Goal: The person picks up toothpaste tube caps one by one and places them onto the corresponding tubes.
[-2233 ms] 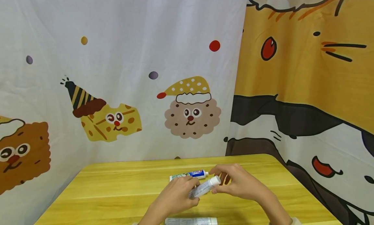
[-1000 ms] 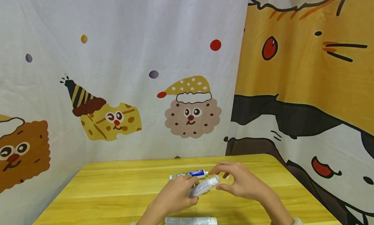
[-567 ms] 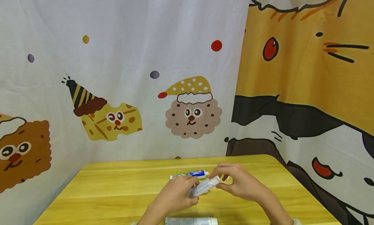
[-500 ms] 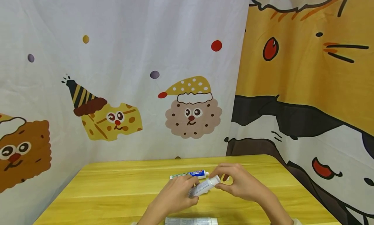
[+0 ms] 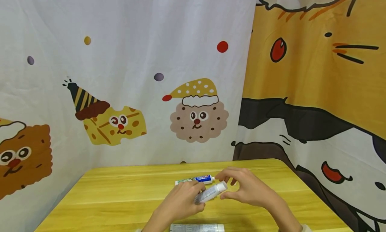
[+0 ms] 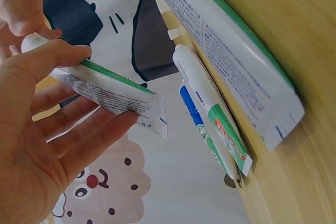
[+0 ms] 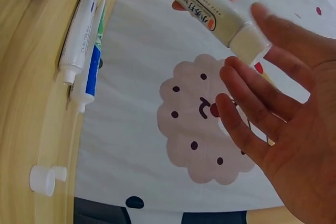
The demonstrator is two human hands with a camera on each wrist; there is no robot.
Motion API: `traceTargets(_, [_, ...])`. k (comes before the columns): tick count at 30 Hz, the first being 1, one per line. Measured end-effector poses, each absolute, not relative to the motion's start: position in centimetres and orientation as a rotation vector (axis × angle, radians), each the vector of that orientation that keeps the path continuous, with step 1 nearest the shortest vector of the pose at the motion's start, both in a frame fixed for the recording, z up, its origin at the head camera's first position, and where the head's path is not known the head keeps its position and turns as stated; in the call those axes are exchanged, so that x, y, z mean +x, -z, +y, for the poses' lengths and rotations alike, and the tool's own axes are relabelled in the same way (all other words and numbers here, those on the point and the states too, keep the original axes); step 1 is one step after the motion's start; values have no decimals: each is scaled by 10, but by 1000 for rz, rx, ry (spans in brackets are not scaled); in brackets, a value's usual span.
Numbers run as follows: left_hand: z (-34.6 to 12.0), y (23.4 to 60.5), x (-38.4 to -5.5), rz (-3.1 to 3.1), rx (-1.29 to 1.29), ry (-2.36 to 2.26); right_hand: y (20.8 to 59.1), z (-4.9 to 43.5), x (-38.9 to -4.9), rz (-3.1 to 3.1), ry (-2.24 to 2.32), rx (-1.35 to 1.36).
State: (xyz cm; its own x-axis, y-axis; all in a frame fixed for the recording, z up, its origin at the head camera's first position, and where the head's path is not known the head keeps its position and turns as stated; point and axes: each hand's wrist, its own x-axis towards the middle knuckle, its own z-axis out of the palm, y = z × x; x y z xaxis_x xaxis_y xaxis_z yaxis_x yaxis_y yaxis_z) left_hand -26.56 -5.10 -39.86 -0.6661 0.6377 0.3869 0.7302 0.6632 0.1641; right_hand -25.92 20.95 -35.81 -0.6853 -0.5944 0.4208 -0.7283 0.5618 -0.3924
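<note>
Left hand [image 5: 186, 198] grips toothpaste tube [image 6: 116, 91]: white, green stripe, fine dark print, flat tail end, white cap [image 7: 251, 44] on. Right hand [image 5: 245, 188] released, fingers just beside cap.

I see the pale cream fabric right sleeve [image 5: 306, 228] only at its cuff, cropped by the lower edge of my head feed. A thin sliver of the similarly pale fabric left sleeve [image 5: 138, 230] shows too. The slim-fingered left hand [image 5: 181, 198] and right hand [image 5: 248, 188] are bare.
</note>
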Motion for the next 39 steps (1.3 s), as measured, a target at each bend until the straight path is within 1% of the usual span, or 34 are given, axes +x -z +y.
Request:
traceTargets(15, [-50,400,-266,-2594,-1084,443,357,209,-259,-2526,-801,1184])
traceTargets(22, [-51,401,-265,-2603,-1083,442,357,209,-259,-2567,-803,1152])
traceTargets(31, [-51,401,-266,-2600,-1080,430,356,210,-257,-2585,-765,1047])
traceTargets(39, [-52,399,-266,-2592,-1091,442,357,208,-257,-2545,-746,1158])
